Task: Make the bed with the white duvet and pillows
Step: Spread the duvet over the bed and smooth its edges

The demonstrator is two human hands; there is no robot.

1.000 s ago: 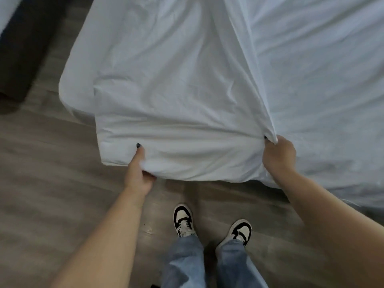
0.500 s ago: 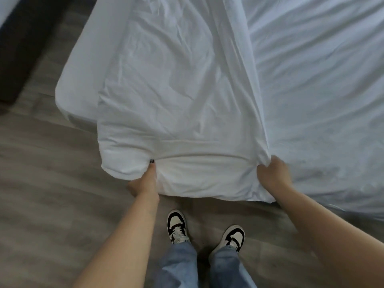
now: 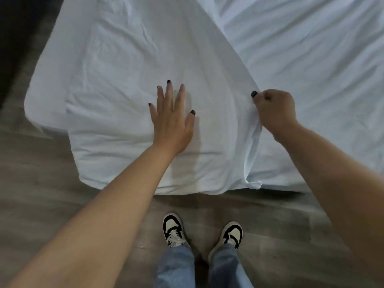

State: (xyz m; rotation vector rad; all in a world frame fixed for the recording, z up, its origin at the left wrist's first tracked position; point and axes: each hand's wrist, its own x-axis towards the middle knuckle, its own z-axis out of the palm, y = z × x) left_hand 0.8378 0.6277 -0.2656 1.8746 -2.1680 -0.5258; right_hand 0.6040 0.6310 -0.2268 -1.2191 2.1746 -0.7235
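Note:
The white duvet (image 3: pixel 128 65) lies folded over the left corner of the bed (image 3: pixel 311 59), and its near end hangs over the foot edge toward the floor. My left hand (image 3: pixel 171 121) rests flat on top of the duvet with fingers spread and holds nothing. My right hand (image 3: pixel 274 110) is closed in a fist on the duvet's right edge, where the fabric bunches and drops in a fold. No pillows are in view.
Grey wood-look floor (image 3: pixel 41 194) runs along the foot of the bed. My two black-and-white sneakers (image 3: pixel 173 229) stand close to the bed edge. A dark piece of furniture (image 3: pixel 18 38) fills the upper left.
My left hand let go of the duvet's lower edge and moved up to lie flat on top. My right hand kept its grip and moved up along the right edge.

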